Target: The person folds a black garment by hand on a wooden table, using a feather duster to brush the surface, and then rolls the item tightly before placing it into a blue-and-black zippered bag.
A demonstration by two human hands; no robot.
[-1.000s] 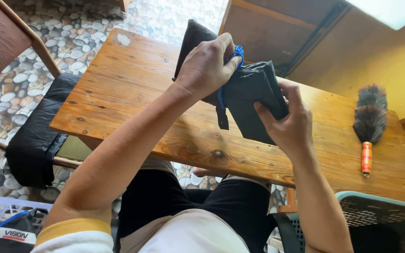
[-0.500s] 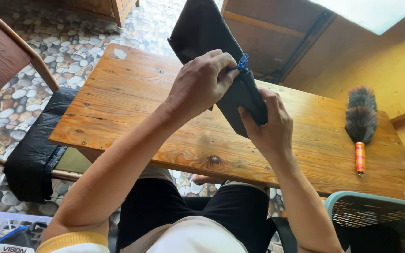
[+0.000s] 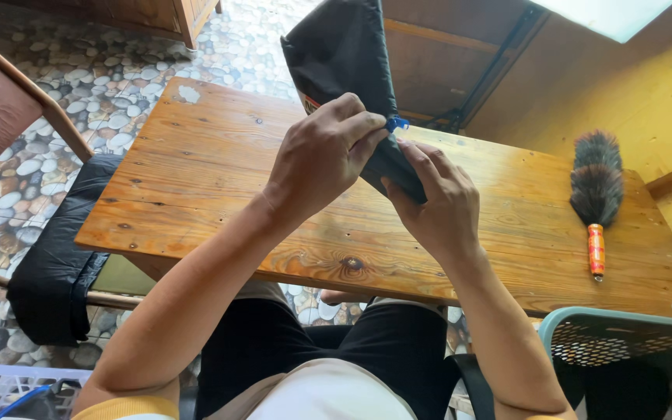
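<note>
Black padded fabric pouch (image 3: 344,54) held upright above wooden table (image 3: 196,171), upper centre of view. Left hand (image 3: 324,155) closed, pinching blue zipper pull (image 3: 396,123) at pouch edge. Right hand (image 3: 437,206) clamped on lower corner, at 4 o'clock from left hand. Judgement: pouch light, soft, limp; grip near seam, brace fabric beside zipper. Feather duster (image 3: 596,183) at 3 o'clock, well apart.

a feather duster (image 3: 596,187) lies on the table (image 3: 196,179), right of the held pouch (image 3: 344,54).
</note>
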